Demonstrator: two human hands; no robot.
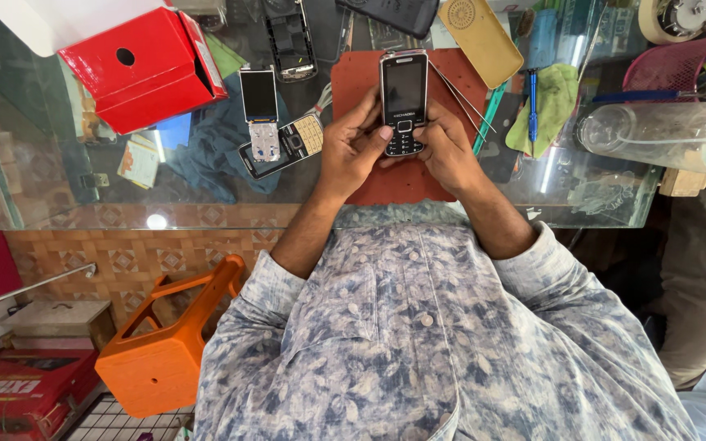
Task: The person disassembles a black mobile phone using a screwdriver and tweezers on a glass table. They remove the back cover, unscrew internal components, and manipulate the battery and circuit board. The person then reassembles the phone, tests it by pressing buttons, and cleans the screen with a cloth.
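Glass forms the top of a cluttered repair counter (582,196), seen from above with a tiled floor visible beneath it. At the middle of the counter, over a red mat (353,82), a black bar phone (403,98) is held upright between both hands. The phone's lower half is clasped by the left hand (353,147), whose thumb is pressed on the keypad, while the right hand (447,147) is wrapped round the other side; both grips are closed on the handset.

Just left of the hands, an opened flip phone (275,122) is laid on a dark blue cloth (214,139), and a red cardboard box (140,69) with a round hole is set behind it. A pink mesh basket (680,61) at the far right is filled with pens and tools, and a clear plastic bottle (663,135) is laid on its side just in front of it. A green cloth (553,102) and a blue pen (532,102) are placed between mat and bottle. Bare glass is left only along the near edge. An orange plastic stool (165,343) is tipped on the floor below.
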